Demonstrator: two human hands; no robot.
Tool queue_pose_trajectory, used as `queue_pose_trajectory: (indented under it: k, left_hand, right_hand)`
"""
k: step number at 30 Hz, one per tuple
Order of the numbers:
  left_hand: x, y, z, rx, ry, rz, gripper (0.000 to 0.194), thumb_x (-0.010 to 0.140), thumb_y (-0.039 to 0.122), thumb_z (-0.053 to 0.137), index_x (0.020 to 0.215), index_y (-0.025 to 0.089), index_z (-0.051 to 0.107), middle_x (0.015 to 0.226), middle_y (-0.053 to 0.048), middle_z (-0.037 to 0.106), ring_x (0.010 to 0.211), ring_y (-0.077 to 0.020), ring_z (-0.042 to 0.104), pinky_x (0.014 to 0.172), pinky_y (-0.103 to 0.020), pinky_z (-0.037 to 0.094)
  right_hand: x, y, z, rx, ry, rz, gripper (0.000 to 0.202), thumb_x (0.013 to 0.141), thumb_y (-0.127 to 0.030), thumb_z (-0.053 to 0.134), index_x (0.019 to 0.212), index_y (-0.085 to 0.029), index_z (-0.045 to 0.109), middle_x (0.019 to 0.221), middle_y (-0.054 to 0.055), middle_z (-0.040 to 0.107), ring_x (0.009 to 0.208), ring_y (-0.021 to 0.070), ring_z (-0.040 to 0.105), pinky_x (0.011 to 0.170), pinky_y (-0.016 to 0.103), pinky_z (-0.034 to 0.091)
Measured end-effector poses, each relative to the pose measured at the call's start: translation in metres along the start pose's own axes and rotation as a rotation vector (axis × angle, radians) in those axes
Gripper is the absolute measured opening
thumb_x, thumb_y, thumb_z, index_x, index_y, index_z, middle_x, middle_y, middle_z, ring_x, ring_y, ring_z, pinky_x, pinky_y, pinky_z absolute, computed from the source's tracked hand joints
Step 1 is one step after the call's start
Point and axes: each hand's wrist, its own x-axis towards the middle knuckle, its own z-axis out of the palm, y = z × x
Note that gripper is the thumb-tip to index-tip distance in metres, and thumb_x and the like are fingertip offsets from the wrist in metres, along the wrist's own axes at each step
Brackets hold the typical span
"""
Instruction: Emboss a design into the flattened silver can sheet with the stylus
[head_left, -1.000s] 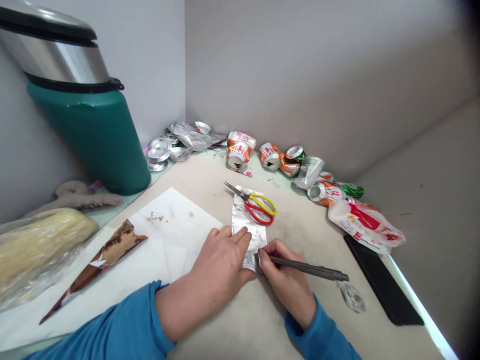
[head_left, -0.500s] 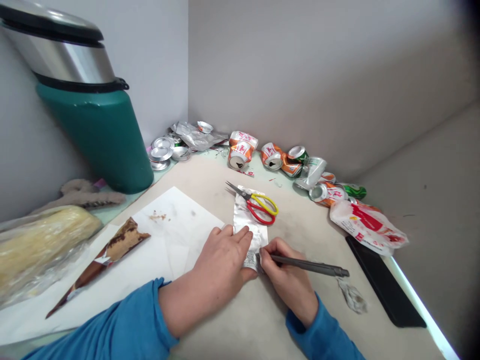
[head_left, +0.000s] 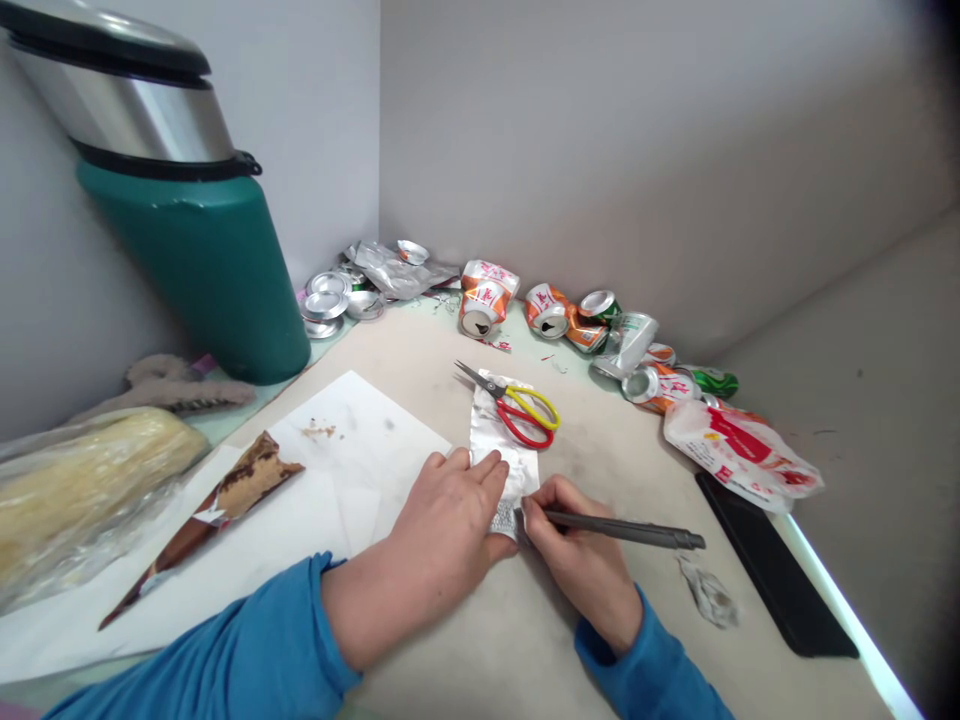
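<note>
My left hand [head_left: 448,520] lies flat with its fingers stretched over a silvery-white crinkled strip [head_left: 517,478], pressing it to the table. Between my hands the strip's near end shows a fine, bumpy, dotted pattern. My right hand [head_left: 579,548] is closed round a dark grey pen [head_left: 630,530], whose tip points at that patterned end; my fingertips partly hide the tip. Scissors [head_left: 517,408] with one yellow and one red handle lie on the strip's far end, blades slightly apart.
A green flask [head_left: 202,270] stands at the left behind a bagged yellow loaf-like thing [head_left: 90,480]. A torn brown cone wrapper [head_left: 217,510] lies on white paper [head_left: 352,400]. Crushed cans [head_left: 487,298] line the wall. A plastic bag [head_left: 739,450] and black phone-like slab [head_left: 776,570] lie right.
The view has shifted very slightly, so everything sits a little further right. Both hands, the pen and the strip keep nearly the same places relative to each other.
</note>
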Motion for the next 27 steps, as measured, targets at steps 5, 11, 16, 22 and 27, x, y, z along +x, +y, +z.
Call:
queue_pose_trajectory:
  k: [5,11,16,22,27]
  left_hand:
    - [0.0004,-0.0006,0.0004,-0.003,0.002,0.001,0.049,0.075,0.038,0.068,0.116,0.017,0.053,0.119,-0.006,0.062,0.094,-0.0279,0.051,0.077,-0.040,0.039]
    - [0.0000,-0.0014,0.0011,0.000,0.007,0.004,0.052,0.074,0.037,0.069,0.119,0.018,0.051,0.120,-0.007,0.061,0.094,-0.0279,0.052,0.076,-0.040,0.039]
    - [-0.0008,-0.0009,0.0017,-0.002,0.003,0.002,0.053,0.073,0.037,0.070,0.119,0.018,0.051,0.121,-0.007,0.061,0.095,-0.0281,0.052,0.078,-0.040,0.039]
    - [-0.0002,-0.0006,0.0006,-0.004,-0.004,0.002,0.052,0.074,0.036,0.069,0.119,0.017,0.051,0.121,-0.006,0.061,0.094,-0.0279,0.052,0.078,-0.041,0.039]
    - [-0.0003,-0.0009,-0.0003,-0.002,0.001,0.003,0.049,0.075,0.036,0.068,0.117,0.018,0.052,0.120,-0.006,0.062,0.094,-0.0276,0.051,0.077,-0.040,0.039]
  right_hand:
    - [0.0006,0.0005,0.0019,-0.005,-0.007,-0.025,0.020,0.079,-0.025,0.054,0.062,-0.019,0.046,0.052,-0.006,0.046,0.050,0.0097,0.041,0.048,0.022,0.032]
    - [0.0002,0.0001,0.0010,0.012,0.021,-0.007,0.021,0.080,-0.026,0.053,0.061,-0.020,0.046,0.051,-0.006,0.046,0.050,0.0099,0.041,0.048,0.021,0.033]
    - [-0.0014,0.0010,-0.0001,0.004,0.032,-0.001,0.021,0.080,-0.026,0.053,0.061,-0.020,0.047,0.051,-0.005,0.047,0.049,0.0101,0.042,0.048,0.022,0.034]
    - [-0.0019,0.0004,0.0018,-0.018,0.026,-0.012,0.021,0.080,-0.025,0.053,0.061,-0.019,0.047,0.051,-0.005,0.048,0.049,0.0100,0.043,0.048,0.022,0.034]
    - [-0.0011,-0.0003,0.0021,-0.014,0.012,-0.031,0.020,0.080,-0.024,0.054,0.061,-0.019,0.047,0.052,-0.005,0.048,0.050,0.0098,0.042,0.048,0.021,0.034]
